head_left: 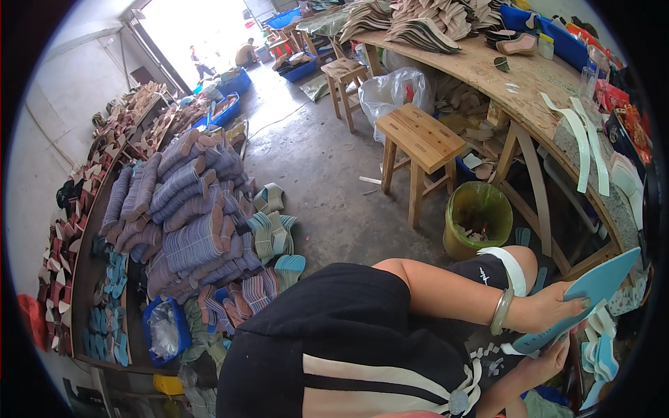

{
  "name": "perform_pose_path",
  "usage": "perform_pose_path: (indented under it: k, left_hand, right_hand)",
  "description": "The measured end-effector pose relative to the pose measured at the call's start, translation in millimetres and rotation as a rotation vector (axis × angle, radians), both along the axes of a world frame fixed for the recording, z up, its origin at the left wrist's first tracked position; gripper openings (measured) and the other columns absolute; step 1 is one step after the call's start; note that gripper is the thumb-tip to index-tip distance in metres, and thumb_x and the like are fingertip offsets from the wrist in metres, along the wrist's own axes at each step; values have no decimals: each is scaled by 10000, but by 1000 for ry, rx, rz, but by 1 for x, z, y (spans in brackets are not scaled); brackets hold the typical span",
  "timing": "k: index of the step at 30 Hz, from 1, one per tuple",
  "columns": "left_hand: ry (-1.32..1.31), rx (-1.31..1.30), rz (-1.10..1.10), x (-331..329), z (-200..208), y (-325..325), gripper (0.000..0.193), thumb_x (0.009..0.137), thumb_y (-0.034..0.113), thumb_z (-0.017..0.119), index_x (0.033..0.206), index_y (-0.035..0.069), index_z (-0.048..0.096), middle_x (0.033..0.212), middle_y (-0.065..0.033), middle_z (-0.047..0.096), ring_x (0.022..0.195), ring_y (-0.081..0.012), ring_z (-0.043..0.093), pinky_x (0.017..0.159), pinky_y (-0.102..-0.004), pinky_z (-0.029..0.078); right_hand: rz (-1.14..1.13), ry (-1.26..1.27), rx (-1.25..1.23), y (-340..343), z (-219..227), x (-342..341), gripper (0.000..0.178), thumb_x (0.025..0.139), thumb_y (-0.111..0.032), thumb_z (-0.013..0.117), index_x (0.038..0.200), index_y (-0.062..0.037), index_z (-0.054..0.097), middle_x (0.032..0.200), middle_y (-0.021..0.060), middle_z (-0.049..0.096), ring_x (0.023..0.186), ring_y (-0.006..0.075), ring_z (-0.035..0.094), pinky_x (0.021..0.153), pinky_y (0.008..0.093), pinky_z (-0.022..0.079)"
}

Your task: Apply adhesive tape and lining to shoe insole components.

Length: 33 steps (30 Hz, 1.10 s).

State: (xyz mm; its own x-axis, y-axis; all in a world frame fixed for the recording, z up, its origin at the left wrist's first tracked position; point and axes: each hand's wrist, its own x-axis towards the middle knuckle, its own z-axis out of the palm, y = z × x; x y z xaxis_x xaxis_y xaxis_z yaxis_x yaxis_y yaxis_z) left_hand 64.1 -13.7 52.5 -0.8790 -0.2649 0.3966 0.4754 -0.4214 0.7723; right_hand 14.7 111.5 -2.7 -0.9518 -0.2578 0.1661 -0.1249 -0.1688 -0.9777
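A teal shoe insole (608,274) is held aslant over my lap, at the right. My left hand (542,308), with a pale bangle (501,311) on its wrist, is closed on the insole's near edge, the thumb lying on its upper face. Beneath the lower part of the insole, my right hand (553,359) grips its edge, with some fingers hidden. A small white piece (511,349) shows at the insole's narrow end. Small pale scraps (495,366) lie on my dark clothing. Just beyond my hands is a bunch of white and teal insoles (601,355).
A wooden workbench (536,104) runs along the right, with pale strips (575,129) near its edge. Wooden stools (421,136) and a yellow-lined bin (477,219) stand ahead. Stacked insoles (191,223) and a blue tub (167,331) are at the left.
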Motion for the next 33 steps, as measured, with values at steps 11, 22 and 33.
perform_pose_path:
  k: [11, 22, 33]
  left_hand:
    - [12, -33, 10, 3, 2, 2, 289, 979, 342, 465, 1061, 64, 473, 903, -35, 594, 769, -99, 552, 719, -256, 492]
    - [-34, 22, 37, 4, -4, -2, 264, 993, 283, 433, 1098, 48, 492, 913, -45, 591, 774, -105, 553, 727, -260, 493]
    - [-61, 29, 33, 3, -3, -3, 302, 988, 320, 445, 1121, 50, 477, 909, -41, 581, 776, -101, 549, 723, -254, 491]
  right_hand:
    - [152, -36, -67, 16, -17, -22, 315, 949, -233, 541, 1067, 53, 600, 990, 101, 631, 902, 155, 603, 774, 259, 477]
    - [336, -117, -194, 6, -24, -14, 336, 953, -257, 547, 1065, 56, 594, 952, 75, 627, 862, 114, 594, 733, 235, 470]
    - [346, -122, -98, 4, -14, -12, 354, 961, -238, 531, 1121, 74, 582, 1008, 90, 632, 899, 125, 598, 759, 236, 473]
